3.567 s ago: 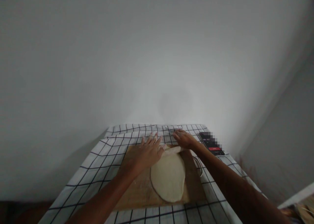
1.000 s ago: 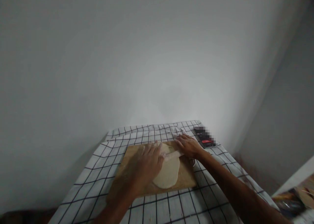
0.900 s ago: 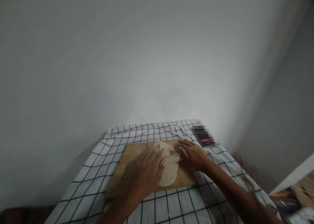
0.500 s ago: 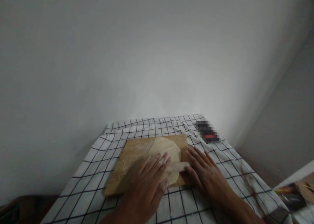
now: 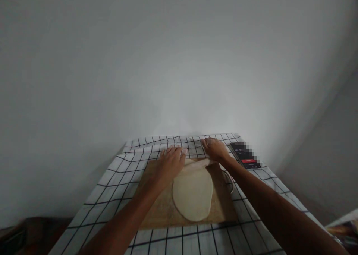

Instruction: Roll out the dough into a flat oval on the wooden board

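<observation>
- The step in hand looks like rolling a flat dough sheet with a slim rolling pin, which lies across the dough's far end, slightly slanted.
- To do this well, the left hand and right hand should press evenly, since weight on one side would likely leave that edge thinner.
- Palms flat over the pin's ends suit this better than a tight grip, as the pin can turn freely under them.
- Pressure is best eased near the far rim, where a heavy push could thin or tear it.
- The left hand lies palm down, fingers extended and a little apart, over the pin's left end.
- The right hand reaches past the board's far edge, fingers stretched forward, the pin's right end beneath its heel; neither hand appears to grasp anything, though the dim view hides the exact contact.
- The dough sits on the wooden board, most of it on the near side of both hands, between the two forearms.
</observation>
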`<action>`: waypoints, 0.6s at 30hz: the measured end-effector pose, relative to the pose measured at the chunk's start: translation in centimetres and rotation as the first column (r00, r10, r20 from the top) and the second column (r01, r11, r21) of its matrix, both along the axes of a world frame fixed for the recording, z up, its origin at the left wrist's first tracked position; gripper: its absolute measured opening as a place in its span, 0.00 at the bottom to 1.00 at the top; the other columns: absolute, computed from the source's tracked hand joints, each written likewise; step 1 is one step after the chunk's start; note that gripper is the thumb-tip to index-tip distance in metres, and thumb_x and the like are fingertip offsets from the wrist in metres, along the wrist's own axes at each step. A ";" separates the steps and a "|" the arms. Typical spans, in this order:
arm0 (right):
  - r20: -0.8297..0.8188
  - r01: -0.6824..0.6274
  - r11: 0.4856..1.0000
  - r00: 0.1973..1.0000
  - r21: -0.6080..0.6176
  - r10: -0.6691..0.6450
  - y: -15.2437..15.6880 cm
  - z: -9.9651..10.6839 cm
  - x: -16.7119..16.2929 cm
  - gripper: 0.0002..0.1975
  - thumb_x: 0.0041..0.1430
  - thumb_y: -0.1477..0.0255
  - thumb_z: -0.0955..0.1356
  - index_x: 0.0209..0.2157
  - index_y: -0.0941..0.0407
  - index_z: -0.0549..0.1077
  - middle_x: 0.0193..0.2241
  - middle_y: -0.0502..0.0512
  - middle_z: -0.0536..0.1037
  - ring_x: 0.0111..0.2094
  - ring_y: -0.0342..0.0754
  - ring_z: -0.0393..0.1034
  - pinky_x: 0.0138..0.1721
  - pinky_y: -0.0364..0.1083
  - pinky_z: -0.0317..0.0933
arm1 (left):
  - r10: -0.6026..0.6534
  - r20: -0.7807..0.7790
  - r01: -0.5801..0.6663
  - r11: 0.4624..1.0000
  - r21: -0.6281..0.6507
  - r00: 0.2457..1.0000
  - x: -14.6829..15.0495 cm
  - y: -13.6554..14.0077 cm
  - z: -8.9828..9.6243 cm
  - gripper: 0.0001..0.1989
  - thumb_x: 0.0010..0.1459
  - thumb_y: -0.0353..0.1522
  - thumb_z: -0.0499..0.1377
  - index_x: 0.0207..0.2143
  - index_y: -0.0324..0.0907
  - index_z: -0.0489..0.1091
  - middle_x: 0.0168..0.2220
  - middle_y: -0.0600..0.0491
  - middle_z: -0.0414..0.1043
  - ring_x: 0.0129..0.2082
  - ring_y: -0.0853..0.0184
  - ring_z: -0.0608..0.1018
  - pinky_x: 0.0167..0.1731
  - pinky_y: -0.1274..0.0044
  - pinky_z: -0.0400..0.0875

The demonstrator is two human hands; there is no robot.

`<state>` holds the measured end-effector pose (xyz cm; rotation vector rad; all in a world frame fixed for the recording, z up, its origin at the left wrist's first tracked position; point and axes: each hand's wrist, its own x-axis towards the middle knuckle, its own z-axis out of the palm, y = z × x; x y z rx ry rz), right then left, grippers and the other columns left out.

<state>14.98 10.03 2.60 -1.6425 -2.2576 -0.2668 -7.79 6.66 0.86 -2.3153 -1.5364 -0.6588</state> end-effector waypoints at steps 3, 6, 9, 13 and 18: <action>0.076 -0.145 0.986 0.986 -0.076 0.151 -1.1 -0.8 1.2 0.15 0.73 0.70 0.59 0.49 0.58 0.75 0.50 0.60 0.79 0.55 0.49 0.71 0.57 0.47 0.60 | -0.025 -0.016 0.025 1.000 -0.016 1.000 0.2 -1.2 -0.7 0.16 0.71 0.35 0.48 0.53 0.42 0.71 0.56 0.42 0.75 0.58 0.56 0.74 0.58 0.59 0.67; 0.122 -0.214 0.973 0.967 -0.084 0.223 -4.8 -1.7 2.6 0.13 0.69 0.74 0.64 0.51 0.57 0.75 0.56 0.62 0.76 0.64 0.55 0.62 0.64 0.54 0.56 | -0.100 -0.062 0.101 0.995 0.013 0.993 0.4 -4.0 -1.2 0.19 0.71 0.36 0.49 0.60 0.41 0.67 0.61 0.42 0.71 0.63 0.54 0.70 0.61 0.57 0.64; 0.012 -0.145 0.989 0.989 0.036 0.144 -10.6 -2.6 3.6 0.17 0.73 0.68 0.59 0.54 0.54 0.74 0.62 0.61 0.71 0.67 0.58 0.57 0.64 0.62 0.58 | -0.147 -0.111 0.153 0.987 0.054 0.983 0.1 -8.0 -1.2 0.23 0.71 0.37 0.49 0.64 0.41 0.63 0.66 0.45 0.65 0.66 0.53 0.66 0.64 0.56 0.60; -0.052 -0.230 0.969 0.971 0.090 0.235 -17.4 -3.9 4.1 0.22 0.73 0.66 0.59 0.65 0.51 0.63 0.66 0.54 0.66 0.69 0.54 0.54 0.66 0.58 0.57 | -0.219 -0.188 0.231 0.972 0.040 0.957 -0.8 -13.0 -1.0 0.27 0.71 0.38 0.49 0.70 0.44 0.54 0.71 0.52 0.53 0.69 0.56 0.60 0.67 0.58 0.54; -0.035 -0.205 0.974 0.977 0.100 0.209 -15.4 -3.5 3.7 0.22 0.73 0.63 0.60 0.63 0.53 0.66 0.65 0.58 0.67 0.68 0.58 0.55 0.66 0.60 0.55 | -0.193 -0.135 0.198 0.980 0.026 0.972 -0.3 -12.2 -1.3 0.26 0.71 0.40 0.49 0.69 0.46 0.56 0.70 0.52 0.57 0.68 0.54 0.62 0.67 0.54 0.53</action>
